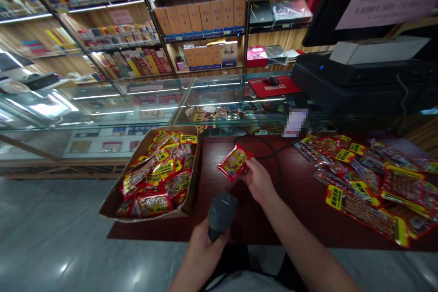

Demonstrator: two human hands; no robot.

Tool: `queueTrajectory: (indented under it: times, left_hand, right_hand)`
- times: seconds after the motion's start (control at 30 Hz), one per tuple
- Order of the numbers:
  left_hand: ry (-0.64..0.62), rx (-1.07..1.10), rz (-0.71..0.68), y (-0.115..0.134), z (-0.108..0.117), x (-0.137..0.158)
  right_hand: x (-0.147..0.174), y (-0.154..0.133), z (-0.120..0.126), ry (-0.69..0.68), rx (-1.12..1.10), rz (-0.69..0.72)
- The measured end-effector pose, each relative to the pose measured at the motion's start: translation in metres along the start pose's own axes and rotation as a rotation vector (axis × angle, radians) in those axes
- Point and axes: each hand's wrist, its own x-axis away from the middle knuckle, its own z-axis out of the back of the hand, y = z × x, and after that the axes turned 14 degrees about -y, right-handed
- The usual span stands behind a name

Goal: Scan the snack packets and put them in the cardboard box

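My left hand (204, 247) is wrapped round the handle of a dark barcode scanner (222, 211), whose head points forward over the table edge. Between the thumb and fingers of my right hand (257, 177) is a small red and yellow snack packet (234, 162), gripped at its right end above the dark red tabletop (212, 182). To the left, a cardboard box (189, 207) is filled with several similar packets. On the right lies a spread of loose snack packets (367, 212), some long with clear windows.
A black cable (278, 157) loops across the tabletop behind my right hand. Beyond stands a glass display counter (153, 96) with a red mat (287, 86) and a mouse (271, 80) on it. A monitor (321, 13) and a white box (378, 50) are at right.
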Motion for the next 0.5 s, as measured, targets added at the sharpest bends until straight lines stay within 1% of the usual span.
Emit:
queueTrajectory:
  times: [0.07,0.1,0.13,0.17,0.2,0.23,0.27,0.3,0.33,0.37,0.4,0.47,0.5]
  left_hand:
    - [0.028,-0.004,0.013,-0.006,0.004,0.002]
    - [0.033,-0.007,0.017,-0.008,0.006,0.003]
    - [0.034,-0.002,0.019,-0.009,0.007,0.004]
    - [0.036,0.004,0.022,-0.01,0.007,0.004]
    - [0.034,0.009,0.025,-0.01,0.007,0.005]
    - [0.026,0.013,0.03,-0.009,0.007,0.005]
    - [0.014,0.014,0.035,-0.009,0.006,0.004]
    - [0.001,0.013,0.041,-0.009,0.006,0.003]
    - [-0.003,0.01,0.046,-0.009,0.005,0.002]
    - [-0.011,0.007,0.053,-0.01,0.004,0.0]
    - [-0.023,0.005,0.058,-0.01,0.003,-0.002]
    - [-0.037,0.004,0.057,-0.012,0.002,-0.007]
    - [-0.047,0.006,0.053,-0.013,0.0,-0.01]
  right_hand:
    - [-0.022,0.001,-0.046,-0.164,0.0,-0.044]
    - [-0.031,0.003,-0.068,-0.274,0.016,-0.077]
    - [-0.04,0.005,-0.087,-0.374,0.055,-0.116]
    - [-0.046,0.008,-0.102,-0.443,0.111,-0.148]
    - [-0.049,0.011,-0.112,-0.475,0.168,-0.167]
    - [-0.051,0.014,-0.115,-0.471,0.221,-0.173]
    - [-0.049,0.015,-0.112,-0.441,0.255,-0.166]
    - [-0.045,0.014,-0.102,-0.399,0.3,-0.137]
    - [-0.039,0.011,-0.085,-0.346,0.361,-0.094]
    - [-0.03,0.003,-0.064,-0.289,0.429,-0.049]
    - [-0.019,-0.007,-0.037,-0.22,0.57,0.022]
    - [0.01,-0.038,0.026,-0.029,0.765,0.114]
    - [0.027,-0.057,0.06,0.111,1.025,0.181]
